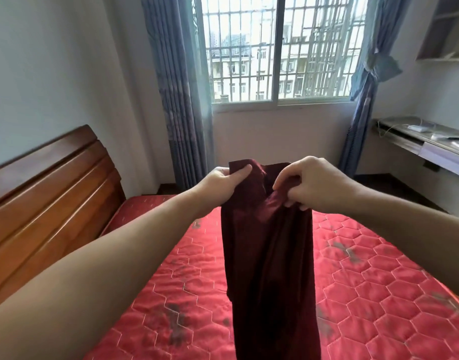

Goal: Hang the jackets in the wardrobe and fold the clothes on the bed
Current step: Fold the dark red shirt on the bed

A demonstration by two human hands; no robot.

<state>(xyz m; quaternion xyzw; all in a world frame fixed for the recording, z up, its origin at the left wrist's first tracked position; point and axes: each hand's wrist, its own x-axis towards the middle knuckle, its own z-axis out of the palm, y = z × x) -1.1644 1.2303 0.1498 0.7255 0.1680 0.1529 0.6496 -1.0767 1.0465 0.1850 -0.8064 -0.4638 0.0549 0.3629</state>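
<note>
A dark maroon garment (270, 255) of shiny fabric hangs straight down over the bed, its lower end running out of the frame's bottom edge. My left hand (223, 181) grips its top left corner, thumb pressed on the front of the cloth. My right hand (309, 185) pinches the top right part, fingers curled into the fabric. Both hands are close together at chest height above the red quilted mattress (379, 294).
A wooden headboard (46, 203) stands at the left. A barred window (277, 48) with blue curtains (179, 100) fills the far wall. At the right a wall-mounted desk (431, 146) carries small items, with a shelf (446, 35) above.
</note>
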